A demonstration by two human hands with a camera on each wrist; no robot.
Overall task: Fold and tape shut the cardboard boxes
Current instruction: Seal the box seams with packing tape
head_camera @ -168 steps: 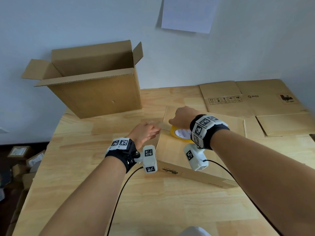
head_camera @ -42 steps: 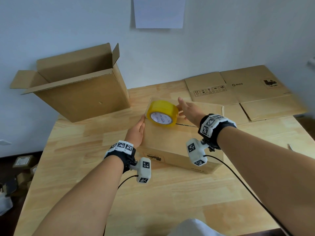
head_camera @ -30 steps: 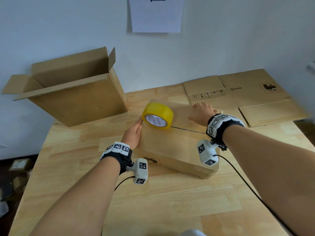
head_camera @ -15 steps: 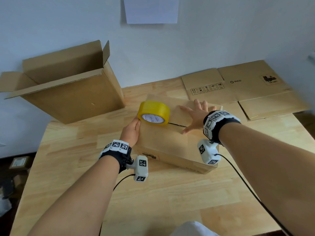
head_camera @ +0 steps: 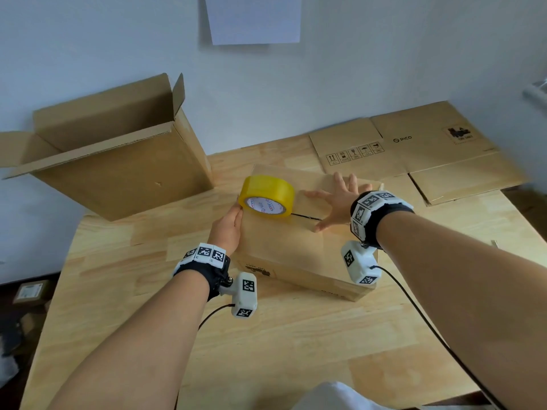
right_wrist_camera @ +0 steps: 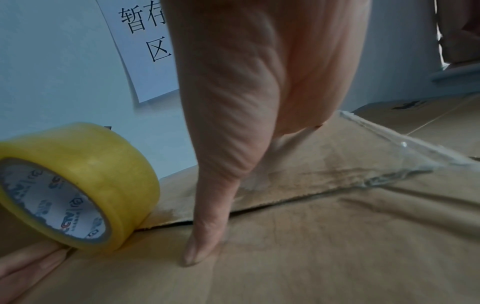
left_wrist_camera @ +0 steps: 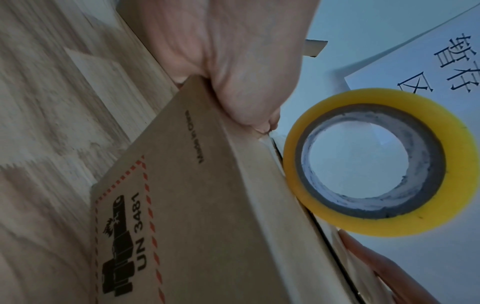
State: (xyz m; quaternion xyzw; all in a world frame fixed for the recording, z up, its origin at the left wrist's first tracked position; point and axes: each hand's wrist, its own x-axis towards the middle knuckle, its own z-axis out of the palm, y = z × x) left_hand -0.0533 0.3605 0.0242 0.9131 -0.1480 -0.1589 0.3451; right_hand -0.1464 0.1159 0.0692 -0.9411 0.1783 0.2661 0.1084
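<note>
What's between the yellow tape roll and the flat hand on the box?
In the head view, just bare box top with its dark flap seam, running from tape roll to right hand.

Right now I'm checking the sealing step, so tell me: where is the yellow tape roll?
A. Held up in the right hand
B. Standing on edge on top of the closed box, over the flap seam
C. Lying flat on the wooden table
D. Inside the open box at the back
B: the yellow tape roll stands on its edge on the closed box, while the right hand lies spread flat beside it.
</note>
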